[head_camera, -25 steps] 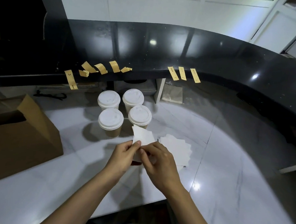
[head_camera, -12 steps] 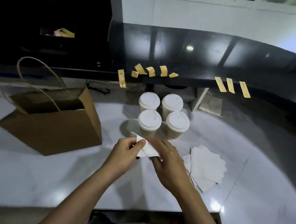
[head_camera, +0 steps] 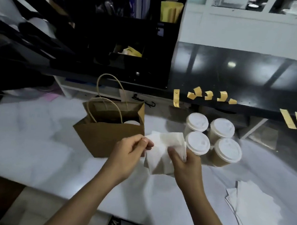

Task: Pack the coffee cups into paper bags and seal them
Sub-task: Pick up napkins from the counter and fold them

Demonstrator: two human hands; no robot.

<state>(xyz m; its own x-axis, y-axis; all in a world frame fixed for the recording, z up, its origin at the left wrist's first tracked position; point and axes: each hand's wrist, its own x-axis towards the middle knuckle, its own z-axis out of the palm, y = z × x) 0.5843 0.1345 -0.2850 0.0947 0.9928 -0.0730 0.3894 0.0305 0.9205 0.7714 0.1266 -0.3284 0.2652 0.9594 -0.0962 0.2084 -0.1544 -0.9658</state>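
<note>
Head view is now showing more of the left side than it did a moment ago, so the brown paper bag (head_camera: 107, 135) is sitting right in the middle of the picture. It is standing open on the white counter (head_camera: 37, 139), with its rope handles sticking up. A white lid (head_camera: 132, 122) is peeking out inside it, so I think one cup is already packed.

Just in front of the bag, the left hand (head_camera: 129, 155) is pinching a corner of a white napkin (head_camera: 160, 153) between thumb and fingers. The right hand (head_camera: 184, 162) is gripping the other side of the same napkin with curled fingers. Half a second ago the napkin was a small folded piece held low between the hands. Now it is looking bigger and puffed open, and it is being held up close beside the bag. I think the hands are getting it ready to go into the bag with the cup.

To the right, four coffee cups (head_camera: 212, 139) with white lids are standing close together on the counter, still waiting to be packed. Above them, yellow tape strips (head_camera: 207, 96) are hanging from the edge of the black shelf (head_camera: 243, 75), ready for sealing. Far right, a stack of napkins (head_camera: 257, 206) is lying flat near the counter edge.
</note>
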